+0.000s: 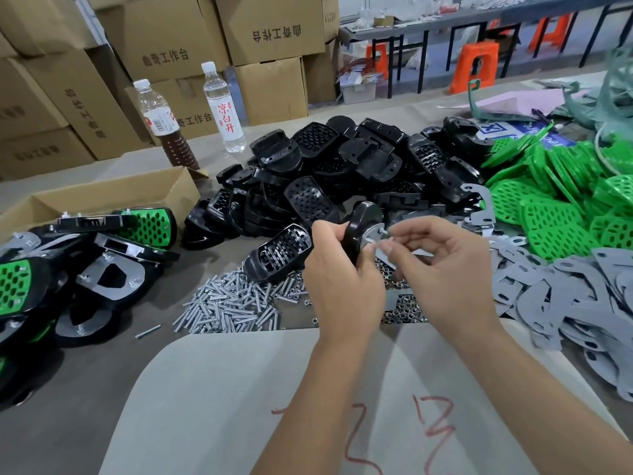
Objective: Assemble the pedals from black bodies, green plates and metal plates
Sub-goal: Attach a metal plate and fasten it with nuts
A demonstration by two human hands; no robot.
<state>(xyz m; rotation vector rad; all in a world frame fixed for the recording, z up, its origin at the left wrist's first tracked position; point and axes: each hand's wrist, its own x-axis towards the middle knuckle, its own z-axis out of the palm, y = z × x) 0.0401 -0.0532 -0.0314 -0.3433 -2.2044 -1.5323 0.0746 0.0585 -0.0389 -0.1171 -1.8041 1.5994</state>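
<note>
Workshop desk (102,389), grey, with cartons (171,36) stacked behind. Left hand (337,279): fingers curled round a pedal (364,228), held on edge above the desk, metal plate and bolt ends facing right. Right hand (442,258): fingertips pinched together at a bolt end; whether they held a nut could not be told. Just below: bolts (233,301) and nuts (406,311), loose. Behind: heap of black bodies (342,166). Right: green plates (555,186); metal plates (565,303). Left: finished pedals (85,269), open box (102,197). Two bottles (224,108) far left of heap.
</note>
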